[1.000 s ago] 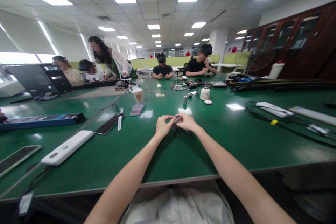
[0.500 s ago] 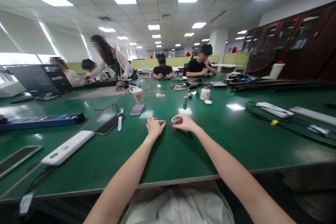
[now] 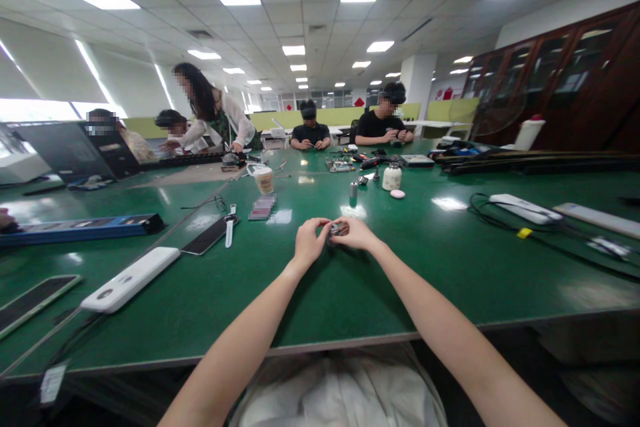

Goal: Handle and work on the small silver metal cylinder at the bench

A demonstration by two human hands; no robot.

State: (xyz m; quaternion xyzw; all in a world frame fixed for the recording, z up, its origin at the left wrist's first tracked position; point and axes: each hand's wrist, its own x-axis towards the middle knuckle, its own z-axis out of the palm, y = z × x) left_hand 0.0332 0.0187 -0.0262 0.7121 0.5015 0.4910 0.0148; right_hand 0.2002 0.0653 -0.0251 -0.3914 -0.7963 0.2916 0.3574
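Evidently the right hand (image 3: 359,233) is curled partly closed around a small round metal part (image 3: 335,231) — over the middle of the table (image 3: 350,303). The left hand (image 3: 310,240) bends in at its left side, fingertips drawn near the thumb. A loose grip could let it drop and roll. Fingers hide much of it — whether the left grips, I cannot tell.

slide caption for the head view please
Right hand holds a small round metal part, left hand close beside it, at a green table.
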